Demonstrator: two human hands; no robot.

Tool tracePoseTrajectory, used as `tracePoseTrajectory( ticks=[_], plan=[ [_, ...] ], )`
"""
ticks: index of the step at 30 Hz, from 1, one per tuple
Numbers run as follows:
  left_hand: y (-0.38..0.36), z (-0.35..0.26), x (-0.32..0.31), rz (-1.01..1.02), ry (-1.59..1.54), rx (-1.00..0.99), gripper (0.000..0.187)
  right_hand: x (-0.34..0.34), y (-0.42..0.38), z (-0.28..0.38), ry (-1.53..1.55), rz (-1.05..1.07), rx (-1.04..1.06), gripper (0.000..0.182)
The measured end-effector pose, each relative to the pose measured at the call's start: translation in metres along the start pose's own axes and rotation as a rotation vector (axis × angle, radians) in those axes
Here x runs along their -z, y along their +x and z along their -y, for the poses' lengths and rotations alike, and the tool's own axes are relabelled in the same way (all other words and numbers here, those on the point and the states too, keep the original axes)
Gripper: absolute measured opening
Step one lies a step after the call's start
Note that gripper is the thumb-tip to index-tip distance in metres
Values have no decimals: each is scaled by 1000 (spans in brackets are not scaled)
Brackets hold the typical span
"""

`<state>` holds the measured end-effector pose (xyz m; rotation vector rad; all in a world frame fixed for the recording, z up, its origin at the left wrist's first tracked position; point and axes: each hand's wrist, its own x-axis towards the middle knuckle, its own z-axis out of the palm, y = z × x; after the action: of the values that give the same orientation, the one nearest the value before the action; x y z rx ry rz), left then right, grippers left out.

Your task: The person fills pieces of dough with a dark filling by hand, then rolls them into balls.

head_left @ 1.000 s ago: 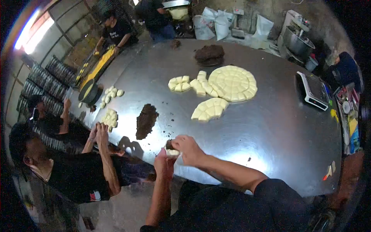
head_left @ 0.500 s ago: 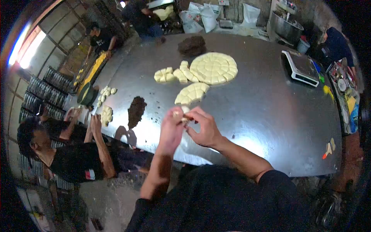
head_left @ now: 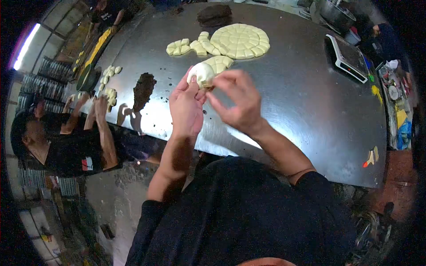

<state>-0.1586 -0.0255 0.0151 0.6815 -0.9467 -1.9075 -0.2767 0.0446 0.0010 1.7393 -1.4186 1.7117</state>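
A rounded piece of pale dough (head_left: 202, 74) rests in my left hand (head_left: 187, 106), with the thumb pressed onto it and the fingers curled behind. At the dough's lower right edge, a little brown shows. My right hand (head_left: 242, 99) is bent towards that edge, thumb and fingertips around it, slightly blurred. Just beyond my hands lies a cut wedge of dough (head_left: 222, 63), partly covered by the held piece. Behind it is a large dough round (head_left: 242, 41), scored into many portions. Smaller cut dough blocks (head_left: 179, 47) lie to its left.
On the metal table (head_left: 293, 111) are a dark crumbly heap (head_left: 144, 91) and a dark brown block (head_left: 214, 16). A scale (head_left: 348, 57) stands at the right. Co-workers (head_left: 57, 137) handle dough pieces (head_left: 110, 97) at the left edge, near a dark green bowl (head_left: 88, 79).
My view has tilted downward, so the table sits higher. My left hand has turned and shows the dough more fully; the right hand has shifted slightly away from it.
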Motion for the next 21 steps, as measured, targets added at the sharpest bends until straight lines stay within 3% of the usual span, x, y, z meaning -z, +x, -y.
tracePoseTrajectory(
  ticks=[1, 4, 5, 6, 7, 10, 12, 13, 14, 16, 18, 21],
  plan=[
    [0, 5, 1, 26, 36, -20, 32, -2, 2, -3, 42, 66, -140, 29],
    [0, 8, 3, 91, 82, 12, 25, -5, 0, -17, 33, 140, -180, 28],
    [1, 6, 1, 38, 129, 89, 26, -6, 3, -20, -78, 82, 4, 25],
    [-1, 4, -1, -22, 174, 170, 27, -6, 2, -18, -75, 89, 5, 25],
    [-11, -3, -12, 112, 294, 56, 31, -6, 2, -13, -70, 91, 49, 27],
    [-8, -6, -5, 70, 232, -12, 32, -7, 0, 0, 19, 78, 43, 28],
    [-3, 1, 4, 101, 223, 15, 32, -9, -10, -4, 38, 79, -202, 27],
    [1, 5, 10, 111, 242, 87, 32, -9, -10, -3, 136, 133, -424, 28],
    [7, 9, 16, 125, 261, 160, 32, -9, -10, -7, 128, 133, -433, 28],
    [13, 12, 18, 93, 247, 225, 32, -10, -7, -17, -181, 196, -3, 29],
    [12, 14, 17, 149, 474, 85, 30, -5, -19, -8, -206, 222, 2, 25],
    [27, 31, 38, 215, 703, 3, 23, 6, -51, -5, 33, 329, -207, 14]
  ],
)
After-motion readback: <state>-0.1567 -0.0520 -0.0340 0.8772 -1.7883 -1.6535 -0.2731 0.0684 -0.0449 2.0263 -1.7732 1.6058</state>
